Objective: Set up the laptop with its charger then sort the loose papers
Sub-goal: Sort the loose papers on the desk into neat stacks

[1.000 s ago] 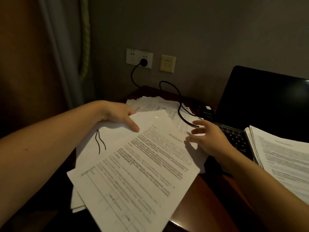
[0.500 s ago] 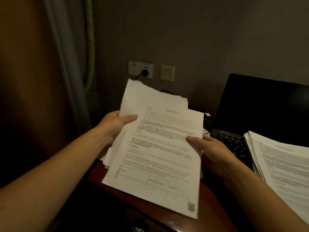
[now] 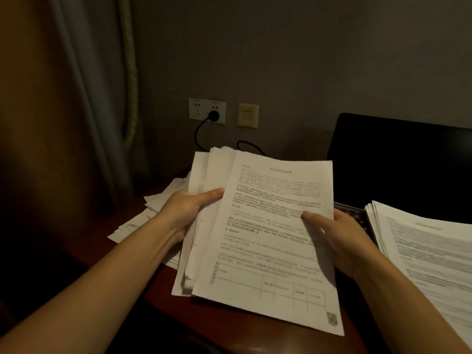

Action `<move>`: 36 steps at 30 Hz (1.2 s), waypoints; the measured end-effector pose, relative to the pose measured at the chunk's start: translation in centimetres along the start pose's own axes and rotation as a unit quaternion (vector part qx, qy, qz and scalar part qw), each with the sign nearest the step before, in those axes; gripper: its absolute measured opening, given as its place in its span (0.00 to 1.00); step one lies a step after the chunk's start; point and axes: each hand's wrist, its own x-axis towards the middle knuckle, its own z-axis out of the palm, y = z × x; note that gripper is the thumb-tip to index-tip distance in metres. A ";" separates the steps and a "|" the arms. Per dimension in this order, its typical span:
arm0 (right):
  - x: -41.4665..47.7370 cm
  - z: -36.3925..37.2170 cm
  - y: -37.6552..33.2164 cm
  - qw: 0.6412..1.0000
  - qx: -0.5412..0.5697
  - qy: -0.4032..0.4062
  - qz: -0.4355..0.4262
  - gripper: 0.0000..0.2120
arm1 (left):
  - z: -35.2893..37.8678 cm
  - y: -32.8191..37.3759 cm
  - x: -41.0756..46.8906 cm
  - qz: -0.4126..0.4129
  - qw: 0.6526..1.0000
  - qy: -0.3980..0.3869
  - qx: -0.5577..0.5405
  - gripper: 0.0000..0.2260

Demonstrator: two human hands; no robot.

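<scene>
Against the grey wall [image 3: 306, 72], a black charger plug [image 3: 213, 115] sits in the white double wall socket [image 3: 198, 110], and above the reddish-brown wooden desk [image 3: 229, 328] the left hand [image 3: 184, 213] and right hand [image 3: 339, 233] grasp opposite edges of a thick sheaf of white printed papers [image 3: 268, 238], fingers clamped on it, just left of the open black laptop [image 3: 396, 162].

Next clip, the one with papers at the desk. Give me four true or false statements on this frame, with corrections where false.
1. The left hand and the right hand both hold the sheaf of papers. True.
2. Nothing is plugged in at the wall. False: a black plug sits in the wall socket.
3. The laptop is open with a dark screen. True.
4. Every paper is lifted off the desk. False: loose sheets lie on the desk beyond the left hand.
</scene>
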 end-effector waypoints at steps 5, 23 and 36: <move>-0.1 0.1 0.0 0.997 0.000 0.061 -0.051 0.08 | 0.2 0.2 -0.2 -0.033 0.999 -0.025 -0.012 0.16; -2.3 0.1 -3.2 0.979 0.092 0.042 -0.175 0.11 | 2.9 5.9 -3.0 0.265 0.954 -0.097 0.102 0.21; -3.3 1.6 -2.5 0.957 0.023 0.092 -0.274 0.05 | 3.4 1.1 -2.1 0.181 0.979 0.066 0.069 0.15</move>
